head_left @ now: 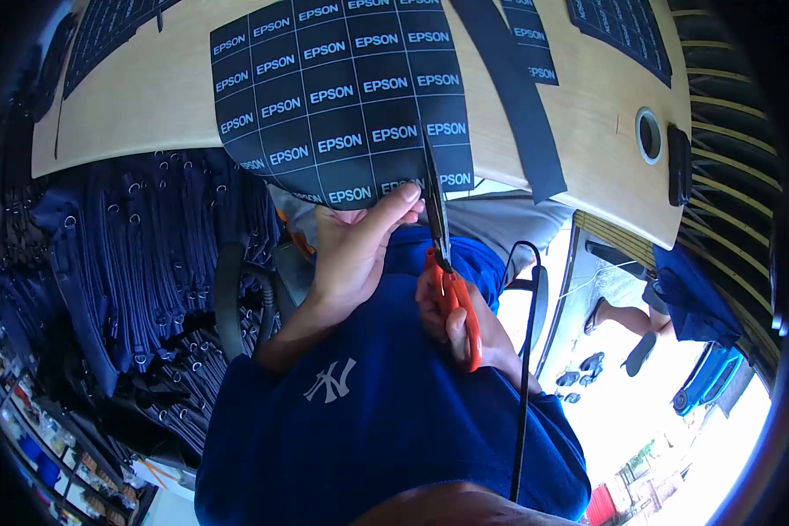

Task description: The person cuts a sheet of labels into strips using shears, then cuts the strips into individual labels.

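A dark sheet (330, 92) printed with a grid of white EPSON labels lies partly on the table and hangs over its near edge. My left hand (364, 237) pinches its lower edge, thumb on top and fingers underneath. In my right hand (447, 316) are scissors (438, 210) with orange-red handles, my fingers closed round the loops. Their dark blades point away from me and lie along the line left of the sheet's rightmost column, close to my left thumb. Some of my right fingers are hidden behind the handles.
On the light wooden table (140, 105) lie a long dark strip (522, 114) and more printed sheets (627, 35). A round hole (648, 136) pierces its right side. Dark straps with metal rings (171, 237) hang at left. Another person's leg (627, 317) shows at right.
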### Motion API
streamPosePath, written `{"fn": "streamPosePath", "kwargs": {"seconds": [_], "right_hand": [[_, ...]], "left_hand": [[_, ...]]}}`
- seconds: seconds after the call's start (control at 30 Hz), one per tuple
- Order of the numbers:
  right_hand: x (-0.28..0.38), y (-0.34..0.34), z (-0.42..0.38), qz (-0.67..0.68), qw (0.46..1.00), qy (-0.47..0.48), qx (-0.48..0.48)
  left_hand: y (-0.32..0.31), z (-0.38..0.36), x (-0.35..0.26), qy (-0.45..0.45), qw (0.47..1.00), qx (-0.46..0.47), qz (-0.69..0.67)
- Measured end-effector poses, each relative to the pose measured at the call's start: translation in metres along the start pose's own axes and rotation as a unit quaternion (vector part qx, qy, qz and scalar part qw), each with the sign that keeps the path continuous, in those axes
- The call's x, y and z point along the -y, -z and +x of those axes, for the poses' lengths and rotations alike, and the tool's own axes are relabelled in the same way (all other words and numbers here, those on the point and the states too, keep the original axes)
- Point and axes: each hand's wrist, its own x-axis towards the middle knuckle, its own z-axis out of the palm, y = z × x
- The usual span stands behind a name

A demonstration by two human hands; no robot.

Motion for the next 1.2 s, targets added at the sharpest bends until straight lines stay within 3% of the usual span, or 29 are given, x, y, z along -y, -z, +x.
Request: {"fn": "streamPosePath", "kwargs": {"seconds": [0.33,0.5,0.9,1.2], "right_hand": [[0.005,-0.004,0.005,0.007,0.998,0.04,-0.045],[0.013,-0.005,0.004,0.07,0.995,-0.047,-0.052],[0.023,0.0,0.002,0.021,0.996,-0.064,-0.059],[0.019,-0.003,0.002,0.076,0.991,-0.09,-0.067]], "left_hand": [[-0.003,-0.006,0.003,0.02,1.0,0.0,-0.006],[-0.004,-0.006,0.003,0.023,1.0,0.002,-0.007],[-0.002,-0.002,0.003,0.013,1.0,0.017,-0.011],[-0.003,-0.002,0.001,0.023,0.999,0.001,-0.032]]}}
